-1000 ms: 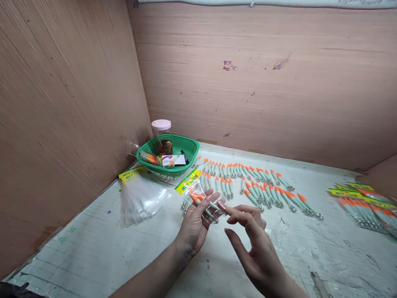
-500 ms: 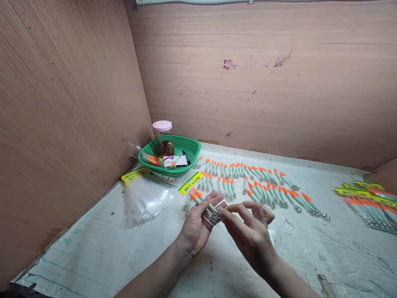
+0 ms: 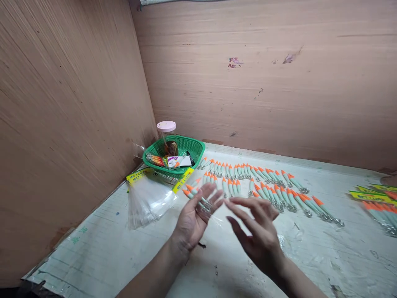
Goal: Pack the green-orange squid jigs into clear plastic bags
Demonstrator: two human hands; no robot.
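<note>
On the worktop's (image 3: 105,256) left, fanned empty bags (image 3: 151,200) lie before a green basket (image 3: 194,154); the left hand (image 3: 190,221) grips a yellow-topped clear bag (image 3: 194,189) of orange-tipped lures against its palm; the right hand (image 3: 257,227), fingers parted and released, hovers just beside, contact unclear; behind, loose lures (image 3: 277,194) lie in rows; filled packs (image 3: 372,196) lie far right.

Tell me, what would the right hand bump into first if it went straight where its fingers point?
The right hand would probably meet the left hand first, at its fingertips; the clear, yellow-topped plastic bag is close by, and depth is unclear.
</note>
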